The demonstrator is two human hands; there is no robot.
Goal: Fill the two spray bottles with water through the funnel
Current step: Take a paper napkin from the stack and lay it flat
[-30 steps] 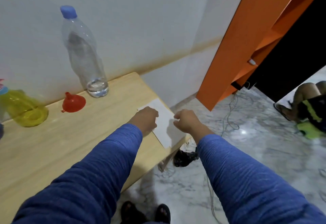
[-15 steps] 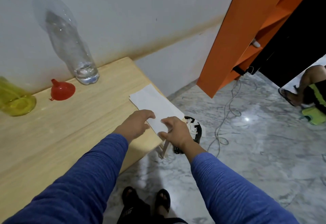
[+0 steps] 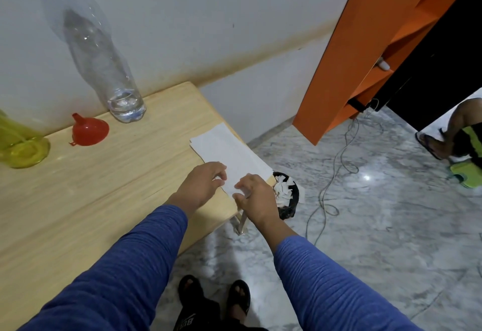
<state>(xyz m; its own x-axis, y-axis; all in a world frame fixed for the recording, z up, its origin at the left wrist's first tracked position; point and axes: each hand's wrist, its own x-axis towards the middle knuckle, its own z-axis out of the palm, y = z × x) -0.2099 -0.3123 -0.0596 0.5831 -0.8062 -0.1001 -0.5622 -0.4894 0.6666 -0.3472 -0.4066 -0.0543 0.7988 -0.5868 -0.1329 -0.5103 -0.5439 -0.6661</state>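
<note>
At table (image 3: 78, 200) corner, left hand (image 3: 200, 187) & right hand (image 3: 257, 197) both pinched white paper (image 3: 229, 148) edge, red funnel (image 3: 90, 131) well left of hands, yellow spray bottle (image 3: 18, 145) farther left, water bottle (image 3: 104, 70) behind funnel.

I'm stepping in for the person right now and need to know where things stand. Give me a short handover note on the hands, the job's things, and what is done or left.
Left hand: fingers curled on the near end of the white paper at the table corner.
Right hand: pinches the same paper's near edge.
Red funnel: lies on the table, in no bottle.
Clear water bottle: upright by the wall, blue cap on, only a little water at the bottom.
Yellow bottle: at the left edge, mostly cut off; fill level unclear. A second spray bottle is not in view.
Done: cannot confirm any filling.
Left: release the paper, set the funnel, pour.
</note>
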